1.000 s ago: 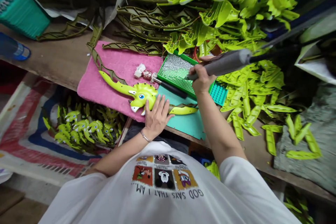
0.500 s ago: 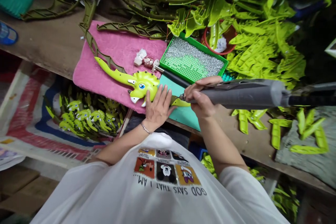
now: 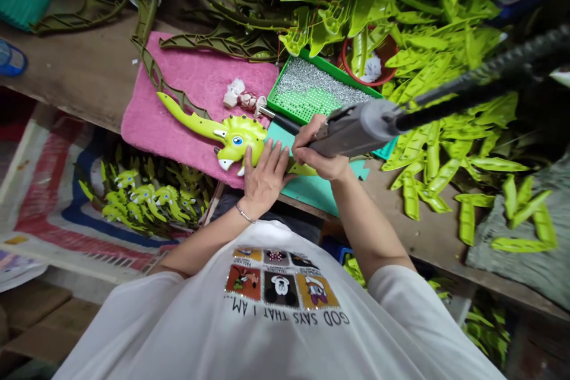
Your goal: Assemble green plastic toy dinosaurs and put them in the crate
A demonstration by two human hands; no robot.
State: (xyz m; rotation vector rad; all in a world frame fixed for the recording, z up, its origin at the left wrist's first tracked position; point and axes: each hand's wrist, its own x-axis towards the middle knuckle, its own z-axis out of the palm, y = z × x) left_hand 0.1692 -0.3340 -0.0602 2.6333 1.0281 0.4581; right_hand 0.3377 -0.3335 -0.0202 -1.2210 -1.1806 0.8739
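A lime-green dinosaur toy (image 3: 244, 138), with a horned head and blue eye, lies across the pink mat (image 3: 142, 113) and the teal mat (image 3: 312, 191). My left hand (image 3: 263, 181) rests flat on its head, fingers stretched out. My right hand (image 3: 321, 151) wraps round a grey power screwdriver (image 3: 363, 127), its cord running up to the right. The screwdriver's tip is hidden behind the right hand, close to the toy's right-hand part. Just beyond lies a black-handled tool (image 3: 285, 121), beside a green tray (image 3: 305, 101) of small metal screws.
Lime-green plastic parts (image 3: 427, 74) heap up on the right, around a red bowl (image 3: 392, 62). Dark olive pieces (image 3: 222, 46) lie along the back. Below left, a bin holds several similar toys (image 3: 146, 195). More loose green pieces (image 3: 466, 219) lie at the right.
My right hand has shifted left toward my left hand, and the screwdriver's rear end has swung up, so it stands steeper. The left hand stays on the toy. The view has shifted slightly.
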